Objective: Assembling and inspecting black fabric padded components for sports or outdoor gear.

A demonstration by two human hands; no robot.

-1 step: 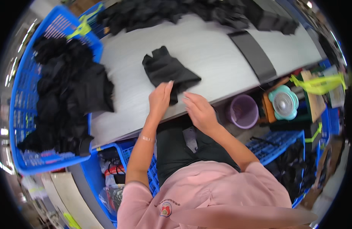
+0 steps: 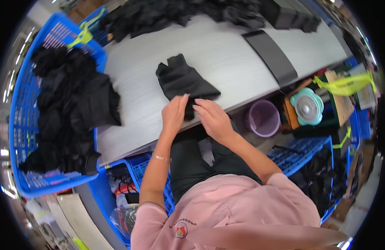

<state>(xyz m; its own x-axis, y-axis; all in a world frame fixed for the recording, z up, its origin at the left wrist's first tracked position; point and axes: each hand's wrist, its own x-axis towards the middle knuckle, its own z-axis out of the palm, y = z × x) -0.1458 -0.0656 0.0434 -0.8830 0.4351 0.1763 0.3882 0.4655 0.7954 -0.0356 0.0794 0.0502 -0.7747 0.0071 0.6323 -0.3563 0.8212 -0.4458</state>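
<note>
A black folded garment [image 2: 182, 77] lies on the pale grey table [image 2: 226, 46], reaching its near edge. My left hand [image 2: 174, 113] rests on the garment's near end, with the fingers stretched over the cloth. My right hand [image 2: 213, 118] is just beside it, and its fingertips pinch the same near edge at the table's rim. The two hands almost touch. My forearms come up from below, over my dark lap and pink shirt.
A blue basket [image 2: 21, 125] heaped with black garments stands at the left. More black cloth [image 2: 159, 16] is piled along the table's far side, and a flat black strip [image 2: 269, 56] lies to the right. Below the table are a purple bucket [image 2: 263, 118], a teal fan [image 2: 307, 107] and blue crates [image 2: 301, 152].
</note>
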